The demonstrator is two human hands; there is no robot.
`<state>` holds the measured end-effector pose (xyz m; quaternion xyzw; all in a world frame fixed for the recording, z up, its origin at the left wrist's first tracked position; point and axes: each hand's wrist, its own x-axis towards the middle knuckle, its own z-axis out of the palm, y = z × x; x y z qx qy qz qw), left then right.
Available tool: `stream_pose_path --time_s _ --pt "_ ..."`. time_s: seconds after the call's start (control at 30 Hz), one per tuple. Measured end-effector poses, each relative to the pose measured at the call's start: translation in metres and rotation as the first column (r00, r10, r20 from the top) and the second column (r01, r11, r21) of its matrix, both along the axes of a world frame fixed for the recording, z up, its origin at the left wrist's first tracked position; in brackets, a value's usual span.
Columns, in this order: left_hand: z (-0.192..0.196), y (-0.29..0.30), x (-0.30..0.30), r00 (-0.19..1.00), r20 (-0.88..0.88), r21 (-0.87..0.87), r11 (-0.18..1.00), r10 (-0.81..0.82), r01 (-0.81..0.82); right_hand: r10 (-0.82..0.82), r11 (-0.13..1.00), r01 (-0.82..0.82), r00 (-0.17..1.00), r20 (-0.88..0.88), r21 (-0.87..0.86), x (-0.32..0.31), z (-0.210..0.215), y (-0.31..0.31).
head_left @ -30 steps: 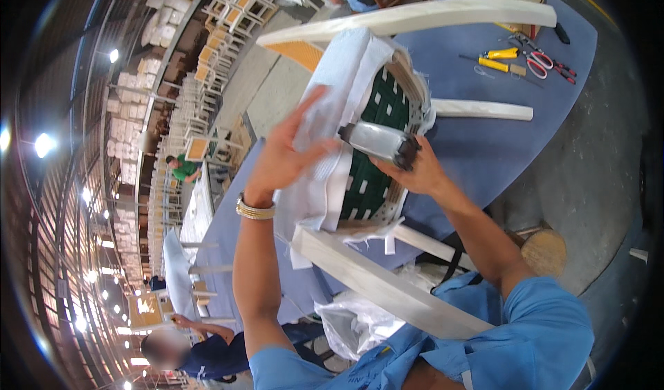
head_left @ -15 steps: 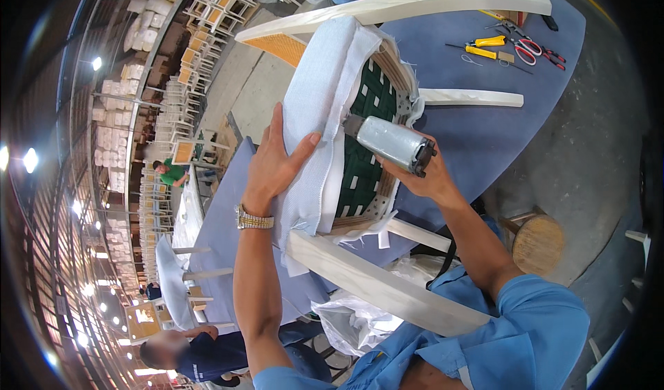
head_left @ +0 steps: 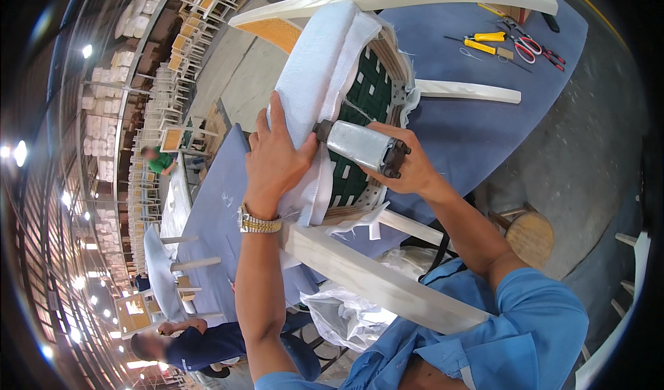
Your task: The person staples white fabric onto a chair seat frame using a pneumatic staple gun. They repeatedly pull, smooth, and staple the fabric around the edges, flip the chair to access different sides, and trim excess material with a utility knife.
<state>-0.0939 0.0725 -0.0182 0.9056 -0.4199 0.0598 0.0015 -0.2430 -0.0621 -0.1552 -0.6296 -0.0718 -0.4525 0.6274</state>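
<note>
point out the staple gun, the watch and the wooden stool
Staple gun (head_left: 358,145): head view, middle of its silver body.
Watch (head_left: 263,225): head view, on its metal band.
Wooden stool (head_left: 530,239): head view, on its round top.

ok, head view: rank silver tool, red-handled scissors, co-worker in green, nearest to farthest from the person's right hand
1. Silver tool: gripped in the right hand.
2. Red-handled scissors: on the blue table, upper right.
3. Co-worker in green: background, left.

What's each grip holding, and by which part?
Right grip: the silver tool, held beneath its body toward the black rear end; hold partly hidden. Left grip: spread on the pale fabric, no grasp visible.
</note>
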Motion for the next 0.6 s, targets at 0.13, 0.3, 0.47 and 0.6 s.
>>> stream_pose_path --time_s 0.13,0.3,0.47,0.6 --pt "-0.001 0.000 0.000 1.000 0.001 -0.011 1.000 -0.002 0.002 -0.060 0.998 0.060 0.998 0.014 0.005 -0.004 0.006 0.004" --pt "0.002 -0.003 -0.003 1.000 -0.008 0.017 1.000 0.009 -0.009 -0.007 0.999 0.000 0.991 -0.132 -0.054 -0.008 0.010 -0.003" --pt "0.006 -0.007 -0.011 1.000 0.021 0.081 0.997 0.019 -0.021 0.003 0.994 -0.016 0.993 -0.116 -0.110 -0.008 0.013 -0.005" --pt "0.009 -0.008 -0.017 0.998 0.048 0.098 0.995 -0.029 0.025 0.101 0.992 -0.114 0.976 -0.192 -0.060 -0.012 0.017 -0.002"
